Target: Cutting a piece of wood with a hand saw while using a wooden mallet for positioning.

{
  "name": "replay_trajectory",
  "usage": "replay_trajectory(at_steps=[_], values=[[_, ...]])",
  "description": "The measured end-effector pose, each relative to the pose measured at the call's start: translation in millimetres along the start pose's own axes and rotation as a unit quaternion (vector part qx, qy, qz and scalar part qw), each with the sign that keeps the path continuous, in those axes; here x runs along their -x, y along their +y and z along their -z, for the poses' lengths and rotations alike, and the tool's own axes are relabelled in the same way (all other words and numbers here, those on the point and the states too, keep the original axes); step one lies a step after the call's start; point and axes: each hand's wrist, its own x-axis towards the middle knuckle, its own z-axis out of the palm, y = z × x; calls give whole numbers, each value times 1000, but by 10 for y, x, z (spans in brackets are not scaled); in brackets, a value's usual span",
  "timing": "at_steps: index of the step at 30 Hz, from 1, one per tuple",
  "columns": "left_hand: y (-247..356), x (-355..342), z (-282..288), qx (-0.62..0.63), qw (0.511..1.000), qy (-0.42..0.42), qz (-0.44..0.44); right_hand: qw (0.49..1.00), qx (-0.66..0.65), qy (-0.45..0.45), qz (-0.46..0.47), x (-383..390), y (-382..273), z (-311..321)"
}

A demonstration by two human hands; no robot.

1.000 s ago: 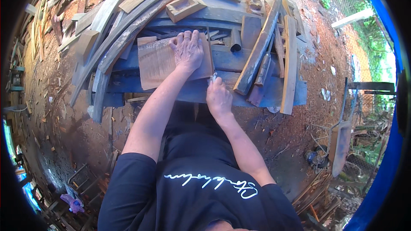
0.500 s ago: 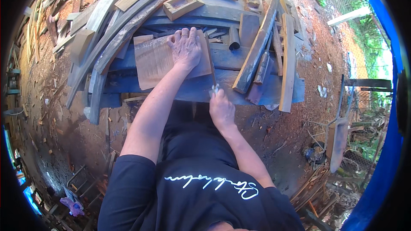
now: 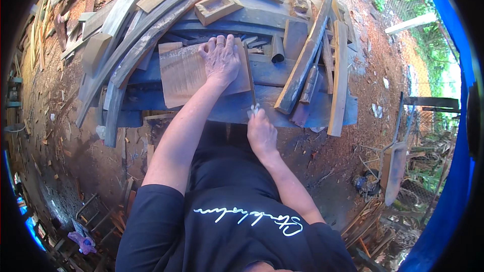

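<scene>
The left hand [image 3: 222,64], a ring on one finger, lies palm down with its fingers slightly apart, pressing on a flat, light-brown, roughly rectangular wooden board [image 3: 182,74]; its palm is hidden, and hand and forearm cover part of the board. The right hand [image 3: 262,133] is closed around the near end of a long, narrow, dark-bladed saw-like tool [image 3: 251,83]; the fist hides the grip, leaving a small silvery fitting at its top. The blade runs along the board's right edge, but its teeth and any cut are too fine to make out. The board lies on a weathered, blue-grey wooden bench [image 3: 272,95], its far edge beside a dim gap of jumbled scraps. Just right of the blade's far end stands a short, dark, hollow tube [image 3: 278,50]. Beyond the board sits a pale wooden block with a rectangular hollow [image 3: 216,14], its floor partly shaded. Long, curved, grey planks [image 3: 146,40] sweep past on the left, overlapping one another; a long, dark-faced beam [image 3: 305,53] slants on the right, partly hiding thinner pieces. At lower left, a crumpled purple object [image 3: 83,242] is too small to identify, and the black shirt [image 3: 237,186] is cut off below.
</scene>
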Motion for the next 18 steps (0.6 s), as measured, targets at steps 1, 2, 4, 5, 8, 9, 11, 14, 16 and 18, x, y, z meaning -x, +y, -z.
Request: replay_trajectory(at_steps=[1, 2, 4, 5, 8, 9, 11, 14, 16, 18], values=[[27, 4, 3, 3, 1000, -4, -4, 1000, -6, 22, 9, -107, -7, -10], [32, -17, -7, 7, 1000, -7, -5, 999, -13, 46, 21, -237, -28, -23], [32, -20, -22, 10, 1000, -9, -6, 999, 14, 37, 9, -327, -66, -21], [26, -13, -29, 9, 1000, -2, -7, 999, 11, 38, 7, -317, -66, -14], [-16, 10, -39, 6, 1000, 8, -3, 1000, 3, 24, 5, -39, -33, -16], [-33, 12, -44, 5, 1000, 7, -1, 1000, -2, 8, 0, 42, -12, -35], [10, 3, -7, 4, 1000, 5, -3, 1000, 4, 21, -1, -3, -19, -9], [44, -4, 6, 5, 1000, -5, -7, 999, 4, 37, 0, -305, -91, 0], [42, -13, -13, 7, 1000, -9, -6, 999, 25, 46, -1, -437, -131, 4], [9, 6, -35, 8, 1000, -1, -4, 999, 11, 51, 8, -229, -65, -35]])
